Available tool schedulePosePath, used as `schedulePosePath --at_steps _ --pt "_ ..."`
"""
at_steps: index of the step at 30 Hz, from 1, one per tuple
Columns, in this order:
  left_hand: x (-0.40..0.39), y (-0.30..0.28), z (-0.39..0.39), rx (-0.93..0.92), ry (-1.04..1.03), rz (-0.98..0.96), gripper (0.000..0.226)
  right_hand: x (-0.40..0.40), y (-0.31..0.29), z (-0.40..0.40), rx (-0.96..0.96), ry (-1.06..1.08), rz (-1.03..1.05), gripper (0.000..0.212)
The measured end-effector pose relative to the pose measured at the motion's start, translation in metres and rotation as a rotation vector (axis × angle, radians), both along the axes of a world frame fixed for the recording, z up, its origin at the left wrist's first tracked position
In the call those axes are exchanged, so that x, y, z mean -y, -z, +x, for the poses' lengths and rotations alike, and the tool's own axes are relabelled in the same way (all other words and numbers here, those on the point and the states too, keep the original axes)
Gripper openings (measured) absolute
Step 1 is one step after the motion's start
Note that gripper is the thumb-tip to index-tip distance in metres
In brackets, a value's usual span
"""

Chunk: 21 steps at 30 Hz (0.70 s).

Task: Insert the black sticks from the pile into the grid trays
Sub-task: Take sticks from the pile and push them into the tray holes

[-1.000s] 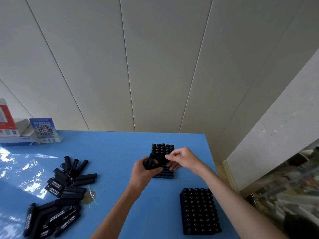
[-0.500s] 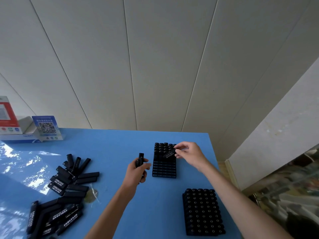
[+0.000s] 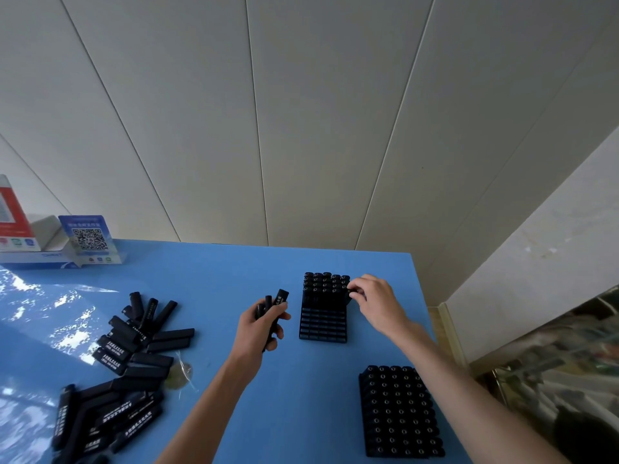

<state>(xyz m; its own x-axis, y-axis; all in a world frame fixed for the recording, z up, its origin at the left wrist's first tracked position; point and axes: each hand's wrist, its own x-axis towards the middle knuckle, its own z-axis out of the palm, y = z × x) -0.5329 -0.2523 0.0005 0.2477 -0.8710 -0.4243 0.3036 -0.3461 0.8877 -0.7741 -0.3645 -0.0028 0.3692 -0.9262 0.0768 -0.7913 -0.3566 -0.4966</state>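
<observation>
1. The right hand (image 3: 375, 304) is at the far tray's right edge, fingertips pinched on a black stick (image 3: 351, 292) that is going into a cell at the end of the last filled row. Whether it is fully seated I cannot tell; the fingers hide it.
2. The left hand (image 3: 259, 324), at 9 o'clock from that tray, is clenched round a small bundle of spare sticks (image 3: 273, 308), their ends poking up past the thumb.
3. Step in hand, by my reading: filling the far grid tray (image 3: 323, 324). Its far rows hold upright sticks; the near rows show bare cells.
4. The next move probably calls for pressing this stick straight down until it is level with its neighbours, then the right hand taking one from the left hand's bundle and starting the next row.
5. At 5 o'clock from the far tray sits a second grid tray (image 3: 400, 411), apparently full.
6. The loose pile of sticks (image 3: 134, 349) lies at 9 o'clock, well apart, on the blue table (image 3: 217, 272).
</observation>
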Motion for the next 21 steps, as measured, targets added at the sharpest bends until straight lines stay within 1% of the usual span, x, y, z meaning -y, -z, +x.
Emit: schedulePosePath --at_steps 6,13,16,21 --pt "0.0023 0.0042 0.0022 0.025 0.001 0.006 0.023 -0.0021 0.0019 0.0026 0.024 0.006 0.004 0.017" --pt "0.0028 0.007 0.0016 0.004 0.001 0.038 0.017 -0.0025 -0.0017 0.0055 0.037 -0.009 -0.003 0.018" --pt "0.0022 0.0086 0.0009 -0.016 0.012 0.033 0.017 -0.0013 -0.0019 0.0063 0.017 -0.019 -0.009 0.017" --pt "0.0018 0.0098 0.0011 0.001 0.039 0.012 0.025 -0.0016 0.0024 0.0025 -0.053 -0.028 -0.003 0.017"
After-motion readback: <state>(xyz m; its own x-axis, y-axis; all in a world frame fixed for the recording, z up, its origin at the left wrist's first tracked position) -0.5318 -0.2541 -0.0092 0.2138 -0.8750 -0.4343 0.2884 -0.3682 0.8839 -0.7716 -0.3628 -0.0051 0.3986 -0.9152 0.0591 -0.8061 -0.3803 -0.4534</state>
